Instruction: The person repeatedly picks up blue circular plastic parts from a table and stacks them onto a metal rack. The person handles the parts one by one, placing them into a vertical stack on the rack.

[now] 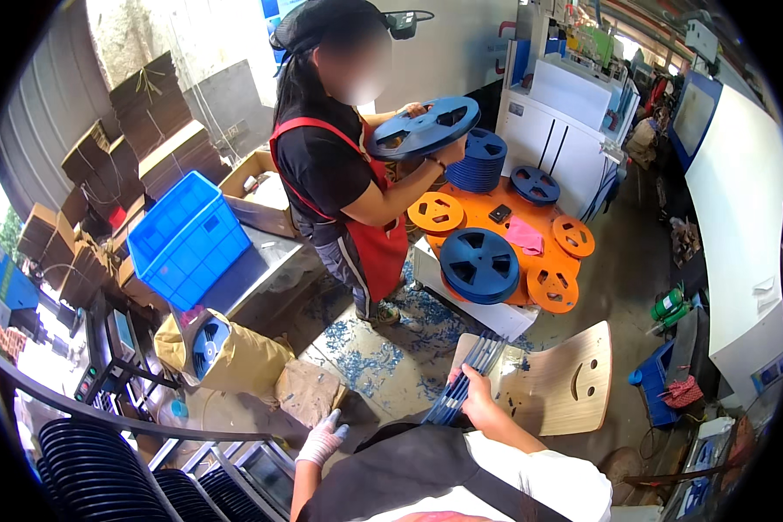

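Observation:
In my right hand (477,393) is a stack of thin blue discs (451,402), seen edge-on and looking like reels. My fingers are closed round its side, in front of the wooden chair. My left hand (324,438) wears a white glove and holds nothing that I can see, its fingers apart. It is just below a brown cardboard piece (310,393) beside a yellow-brown sack (250,358). A blue reel (210,346) shows in the sack's mouth. Across from me, a person in a red apron (378,252) holds a large blue reel (426,126) in both hands.
An orange table (487,209) bears stacked blue reels (478,265), orange reels (437,212) and a pink cloth (524,235). Blue scraps litter the floor (348,348). A wooden chair (565,383) stands right, a blue crate (187,235) left, and black reels (96,470) lower left.

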Action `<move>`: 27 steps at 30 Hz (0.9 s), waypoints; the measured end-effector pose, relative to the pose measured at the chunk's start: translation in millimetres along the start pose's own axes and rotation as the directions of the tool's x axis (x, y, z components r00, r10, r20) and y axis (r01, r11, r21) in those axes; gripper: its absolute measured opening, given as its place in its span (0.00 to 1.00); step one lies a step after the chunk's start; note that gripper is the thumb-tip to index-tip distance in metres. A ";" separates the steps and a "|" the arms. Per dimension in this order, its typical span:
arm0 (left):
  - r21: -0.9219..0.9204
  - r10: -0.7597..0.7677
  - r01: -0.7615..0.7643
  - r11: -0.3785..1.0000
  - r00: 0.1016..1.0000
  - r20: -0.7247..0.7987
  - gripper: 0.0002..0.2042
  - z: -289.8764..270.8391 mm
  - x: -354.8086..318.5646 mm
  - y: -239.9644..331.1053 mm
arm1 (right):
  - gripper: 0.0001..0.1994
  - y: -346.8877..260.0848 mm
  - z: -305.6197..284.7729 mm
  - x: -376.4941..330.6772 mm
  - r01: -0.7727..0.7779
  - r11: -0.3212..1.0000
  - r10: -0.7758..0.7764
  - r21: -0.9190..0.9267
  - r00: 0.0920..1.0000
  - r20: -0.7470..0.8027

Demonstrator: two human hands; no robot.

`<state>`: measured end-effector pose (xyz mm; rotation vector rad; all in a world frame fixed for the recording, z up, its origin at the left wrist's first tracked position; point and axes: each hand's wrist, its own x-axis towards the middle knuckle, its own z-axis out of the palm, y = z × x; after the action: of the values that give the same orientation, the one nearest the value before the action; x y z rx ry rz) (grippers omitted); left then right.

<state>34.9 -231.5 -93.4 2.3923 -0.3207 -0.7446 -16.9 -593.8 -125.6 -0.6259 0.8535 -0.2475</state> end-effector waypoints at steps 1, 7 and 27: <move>0.004 0.015 -0.015 1.000 1.000 -0.006 0.30 -1.0 0.9 0.6 | 0.08 -1.0 -0.6 -5.6 -0.005 1.000 0.005 0.020 1.000 0.000; -0.008 0.127 -0.127 0.992 0.992 0.000 0.30 3.3 12.9 -0.3 | 0.08 -7.9 -9.8 -30.1 -0.002 0.998 0.008 0.070 0.997 -0.080; -0.023 0.158 -0.156 0.987 0.979 0.127 0.30 -10.4 35.3 24.7 | 0.05 -0.2 -31.9 -31.4 0.072 0.981 -0.039 0.181 0.982 -0.182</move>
<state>68.4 -259.7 -86.7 2.2808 -0.5497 -0.8254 -61.5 -593.2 -121.6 -0.4565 0.9725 -0.4348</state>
